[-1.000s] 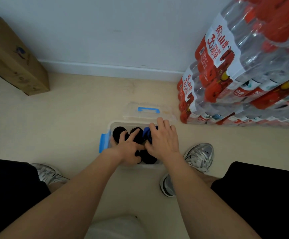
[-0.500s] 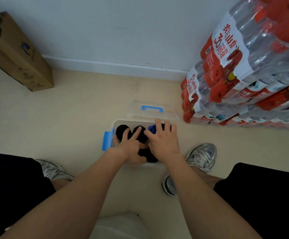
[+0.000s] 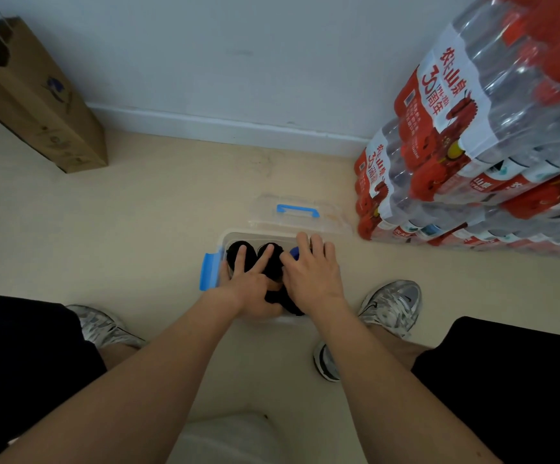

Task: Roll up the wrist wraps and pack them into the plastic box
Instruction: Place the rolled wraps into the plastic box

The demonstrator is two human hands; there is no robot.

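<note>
Head view: the clear plastic box with blue side latch (image 3: 224, 238) sat on the floor between the feet; the rolled black wrist wraps (image 3: 273, 262) and one blue roll (image 3: 294, 252) stood on end inside it, directly under both hands. The left hand (image 3: 248, 289) lay flat, two straight fingers spread in a V on the black rolls; the right hand (image 3: 315, 276) lay flat with straight fingers over the box's right side. The clear lid with blue handle (image 3: 297, 212) lay just beyond the far rim, long axis left to right, nearer the right hand; that hand seemed better placed to fetch it. Against half a second earlier both hands kept their places; less of the blue roll showed than a second before.
</note>
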